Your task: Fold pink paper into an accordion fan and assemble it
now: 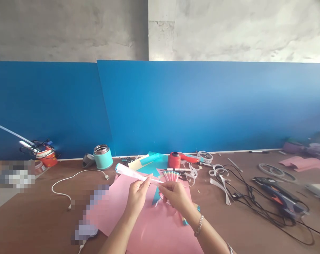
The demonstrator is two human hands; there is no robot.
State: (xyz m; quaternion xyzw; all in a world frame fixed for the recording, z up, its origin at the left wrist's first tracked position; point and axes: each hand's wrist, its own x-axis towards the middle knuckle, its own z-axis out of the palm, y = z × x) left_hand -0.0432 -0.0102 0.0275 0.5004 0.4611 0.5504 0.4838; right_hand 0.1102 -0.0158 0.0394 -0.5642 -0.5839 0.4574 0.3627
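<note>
My left hand (137, 195) and my right hand (175, 195) are both closed on a long folded strip of white and pale pink paper (132, 172) that slants up to the left above the table. Each hand pinches it near its right end. Just beyond my right hand lies a small pink pleated paper fan (171, 175). A large pink paper sheet (152, 222) is spread on the brown table (30, 218) under both hands. A bracelet is on my right wrist.
A red tool (177, 159), curled white paper strips (215, 173), teal paper (149, 162), a teal tin (103, 156), a white cable (70, 181), a glue gun with black cords (278, 195) and pink scraps (300, 163) lie around. A blue board (202, 106) backs the table.
</note>
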